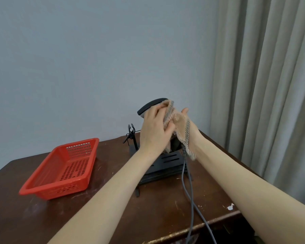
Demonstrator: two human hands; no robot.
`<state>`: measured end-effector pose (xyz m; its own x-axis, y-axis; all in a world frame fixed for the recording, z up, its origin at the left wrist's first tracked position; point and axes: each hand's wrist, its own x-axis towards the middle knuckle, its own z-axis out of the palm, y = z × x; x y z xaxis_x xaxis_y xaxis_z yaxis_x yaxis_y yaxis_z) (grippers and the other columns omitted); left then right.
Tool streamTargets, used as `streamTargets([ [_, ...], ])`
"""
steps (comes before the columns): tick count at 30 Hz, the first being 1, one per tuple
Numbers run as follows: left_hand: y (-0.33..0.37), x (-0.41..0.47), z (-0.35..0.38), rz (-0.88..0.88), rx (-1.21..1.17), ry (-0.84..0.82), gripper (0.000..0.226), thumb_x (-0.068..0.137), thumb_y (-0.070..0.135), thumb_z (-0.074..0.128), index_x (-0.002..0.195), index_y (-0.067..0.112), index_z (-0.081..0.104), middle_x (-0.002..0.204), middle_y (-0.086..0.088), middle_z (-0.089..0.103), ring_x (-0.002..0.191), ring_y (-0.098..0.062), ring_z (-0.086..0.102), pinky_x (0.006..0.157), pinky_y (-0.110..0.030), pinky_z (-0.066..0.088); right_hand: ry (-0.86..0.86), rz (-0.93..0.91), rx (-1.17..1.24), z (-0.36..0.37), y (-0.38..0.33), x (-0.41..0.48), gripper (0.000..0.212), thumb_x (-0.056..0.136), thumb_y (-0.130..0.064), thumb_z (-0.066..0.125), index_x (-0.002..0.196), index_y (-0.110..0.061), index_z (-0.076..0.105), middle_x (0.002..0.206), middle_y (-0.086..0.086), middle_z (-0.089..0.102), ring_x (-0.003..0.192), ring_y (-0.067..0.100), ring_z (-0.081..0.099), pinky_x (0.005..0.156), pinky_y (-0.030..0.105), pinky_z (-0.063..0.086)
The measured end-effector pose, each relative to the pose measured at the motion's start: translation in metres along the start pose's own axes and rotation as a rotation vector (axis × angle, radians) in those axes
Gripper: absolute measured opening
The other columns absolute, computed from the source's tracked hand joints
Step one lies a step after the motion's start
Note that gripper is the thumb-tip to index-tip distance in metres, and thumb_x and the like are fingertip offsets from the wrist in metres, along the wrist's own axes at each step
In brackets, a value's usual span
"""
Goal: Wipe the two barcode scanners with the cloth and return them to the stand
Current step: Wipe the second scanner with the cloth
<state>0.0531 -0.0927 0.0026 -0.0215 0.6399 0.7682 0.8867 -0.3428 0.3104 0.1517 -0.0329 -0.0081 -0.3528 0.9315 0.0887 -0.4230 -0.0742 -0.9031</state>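
Note:
A black and grey barcode scanner (150,106) is held up above the black stand (167,162), its head pointing up and left. My left hand (154,128) grips the scanner's neck, fingers curled against the cloth. The beige cloth with a checked border (182,131) is bunched against the scanner and drapes over my right hand (185,112), which holds it; only the thumb and wrist show. A dark shape (175,145) under the cloth is either the handle or a second scanner; I cannot tell which. Grey cables (187,184) run down towards me.
A red perforated plastic basket (47,182) sits on the dark wooden table (99,213) to the left. A black clip holder (131,133) rises at the stand's far left. Grey curtains (271,85) hang on the right, next to the table's right edge.

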Motion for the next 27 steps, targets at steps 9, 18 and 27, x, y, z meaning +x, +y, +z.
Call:
streamTargets([
  [9,0.01,-0.025,0.009,0.131,-0.047,-0.02,0.023,0.074,0.021,0.05,0.09,0.009,0.064,0.101,0.003,0.065,0.099,-0.016,0.048,0.086,-0.028,0.043,-0.082,0.095,0.383,0.0,0.001,0.002,0.07,0.096,-0.061,0.025,0.059,-0.009,0.055,0.038,0.0,0.051,0.034,0.009,0.054,0.036,0.015,0.043],
  [18,-0.016,-0.006,-0.004,-0.128,-0.028,0.13,0.034,0.083,0.006,0.051,0.116,0.006,0.06,0.118,-0.004,0.057,0.112,-0.02,0.046,0.092,-0.024,0.038,-0.066,0.19,0.145,0.007,0.003,-0.001,0.08,0.093,-0.068,0.026,0.121,-0.002,0.061,0.102,0.02,0.069,0.079,0.026,0.068,0.065,0.028,0.054],
  [27,-0.001,-0.047,0.008,-0.019,-0.203,0.07,0.039,0.079,-0.003,0.053,0.114,0.008,0.067,0.12,0.003,0.061,0.114,-0.014,0.056,0.099,-0.021,0.041,-0.006,0.156,0.064,0.0,-0.007,0.004,0.066,0.098,-0.059,0.027,0.102,-0.005,0.063,0.087,0.012,0.063,0.068,0.018,0.066,0.064,0.022,0.055],
])
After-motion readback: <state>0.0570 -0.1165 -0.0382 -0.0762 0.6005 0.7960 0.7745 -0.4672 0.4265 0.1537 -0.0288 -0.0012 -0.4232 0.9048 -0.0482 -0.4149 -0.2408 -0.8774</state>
